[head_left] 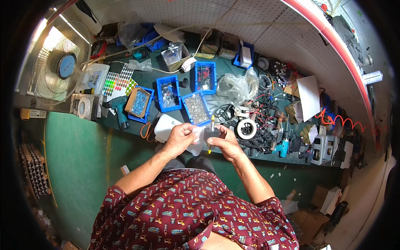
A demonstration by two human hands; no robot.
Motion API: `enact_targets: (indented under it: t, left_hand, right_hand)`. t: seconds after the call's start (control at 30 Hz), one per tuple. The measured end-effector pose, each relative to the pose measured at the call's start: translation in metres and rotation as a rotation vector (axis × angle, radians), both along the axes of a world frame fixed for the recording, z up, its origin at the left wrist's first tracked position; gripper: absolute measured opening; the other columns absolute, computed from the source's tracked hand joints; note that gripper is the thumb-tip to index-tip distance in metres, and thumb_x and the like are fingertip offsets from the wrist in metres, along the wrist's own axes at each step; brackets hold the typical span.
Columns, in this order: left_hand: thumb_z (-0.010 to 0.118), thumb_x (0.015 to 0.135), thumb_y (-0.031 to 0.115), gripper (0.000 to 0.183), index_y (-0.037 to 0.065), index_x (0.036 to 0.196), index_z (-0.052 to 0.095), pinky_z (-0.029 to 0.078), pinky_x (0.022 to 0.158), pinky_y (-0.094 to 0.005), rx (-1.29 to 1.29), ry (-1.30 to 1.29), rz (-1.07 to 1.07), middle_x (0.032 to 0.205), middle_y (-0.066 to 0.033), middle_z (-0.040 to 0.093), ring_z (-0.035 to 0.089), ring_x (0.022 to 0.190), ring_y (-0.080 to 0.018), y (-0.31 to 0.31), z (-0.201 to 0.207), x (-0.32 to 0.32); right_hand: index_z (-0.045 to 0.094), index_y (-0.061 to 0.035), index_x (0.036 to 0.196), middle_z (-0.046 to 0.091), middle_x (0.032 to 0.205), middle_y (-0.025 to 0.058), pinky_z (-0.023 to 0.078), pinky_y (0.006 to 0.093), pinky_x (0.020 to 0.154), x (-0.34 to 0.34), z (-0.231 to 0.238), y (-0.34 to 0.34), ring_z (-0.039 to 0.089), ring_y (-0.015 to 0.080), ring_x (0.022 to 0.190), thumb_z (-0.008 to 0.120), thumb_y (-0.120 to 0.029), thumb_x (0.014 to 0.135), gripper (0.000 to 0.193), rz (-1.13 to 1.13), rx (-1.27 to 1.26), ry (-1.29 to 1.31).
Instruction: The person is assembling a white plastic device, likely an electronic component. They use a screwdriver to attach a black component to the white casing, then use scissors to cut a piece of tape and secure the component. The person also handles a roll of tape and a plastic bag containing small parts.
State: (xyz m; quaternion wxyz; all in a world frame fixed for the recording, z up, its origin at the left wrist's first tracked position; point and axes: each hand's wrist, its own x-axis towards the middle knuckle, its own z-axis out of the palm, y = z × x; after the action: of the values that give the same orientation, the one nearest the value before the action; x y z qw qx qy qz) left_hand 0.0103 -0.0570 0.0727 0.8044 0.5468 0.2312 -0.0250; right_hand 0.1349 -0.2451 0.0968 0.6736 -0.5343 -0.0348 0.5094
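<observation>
Over the front edge of the bench, my right hand (pixel 228 143) is closed round a dark, ribbed block-like part (pixel 211 134) with yellow tips at its upper and lower ends. The thumb presses across its near side. Just left of it, my left hand (pixel 181 139) is closed in a pinch, its fingertips at a translucent plastic bag (pixel 199 143) that hangs between the hands. Whether anything small sits in that pinch is hidden. Behind the left hand lies a white container (pixel 165 127). A blue bin of small metal parts (pixel 196 109) stands just beyond both hands.
More blue bins (pixel 168 94) hold small parts. A teal power drill (pixel 121 111) lies at left near a fan (pixel 62 64). On the right are tangled black cables (pixel 262 135), a white tape roll (pixel 246 128) and another teal driver (pixel 283 146).
</observation>
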Motion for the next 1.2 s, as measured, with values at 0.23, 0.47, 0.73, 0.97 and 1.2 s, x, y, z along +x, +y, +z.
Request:
enact_targets:
  t: [0.23, 0.47, 0.73, 0.97, 1.2]
  left_hand:
    - [0.068, 0.097, 0.007, 0.024, -0.006, 0.117, 0.064, 0.058, 0.073, -0.0252, -0.008, -0.011, -0.031, 0.099, -0.0078, 0.071, 0.067, 0.084, -0.0103, -0.002, -0.005, -0.009]
    - [0.068, 0.095, 0.002, 0.027, -0.005, 0.12, 0.063, 0.057, 0.077, -0.0266, 0.064, 0.027, -0.066, 0.104, -0.0079, 0.07, 0.067, 0.091, -0.0125, -0.001, 0.003, -0.005]
    - [0.071, 0.09, 0.002, 0.024, 0.001, 0.113, 0.066, 0.056, 0.071, -0.0309, 0.737, -0.097, 0.141, 0.091, -0.0096, 0.067, 0.067, 0.079, -0.0189, -0.005, 0.018, -0.012]
    - [0.067, 0.093, 0.006, 0.025, -0.003, 0.116, 0.069, 0.057, 0.078, -0.0332, 0.632, -0.085, 0.032, 0.098, -0.0173, 0.075, 0.074, 0.091, -0.0242, -0.008, 0.029, -0.012]
    - [0.063, 0.1, 0.009, 0.032, -0.005, 0.128, 0.062, 0.053, 0.093, -0.0298, 0.339, -0.025, -0.031, 0.112, -0.0116, 0.071, 0.067, 0.104, -0.0155, -0.014, 0.027, -0.007]
  right_hand:
    - [0.06, 0.0025, 0.121, 0.07, 0.106, 0.0075, 0.055, 0.0309, 0.088, -0.004, -0.007, 0.0, 0.066, 0.0144, 0.096, 0.083, -0.004, 0.077, 0.05, 0.029, -0.05, -0.04]
    - [0.059, 0.004, 0.122, 0.07, 0.107, 0.0088, 0.055, 0.0306, 0.088, -0.004, -0.011, 0.001, 0.067, 0.0148, 0.095, 0.083, -0.004, 0.078, 0.051, 0.014, -0.014, -0.079]
    - [0.058, 0.0028, 0.125, 0.07, 0.107, 0.0078, 0.055, 0.0314, 0.089, -0.008, -0.003, -0.003, 0.068, 0.0153, 0.095, 0.084, -0.005, 0.077, 0.056, -0.041, 0.052, -0.032]
    - [0.057, 0.0019, 0.127, 0.069, 0.111, 0.0086, 0.055, 0.0317, 0.09, -0.011, -0.002, 0.0, 0.066, 0.0156, 0.099, 0.086, -0.005, 0.075, 0.06, -0.028, 0.065, -0.059]
    - [0.057, 0.0026, 0.128, 0.067, 0.116, 0.0084, 0.054, 0.0324, 0.092, -0.012, -0.003, -0.003, 0.064, 0.0156, 0.103, 0.088, -0.006, 0.074, 0.062, 0.016, 0.037, -0.142]
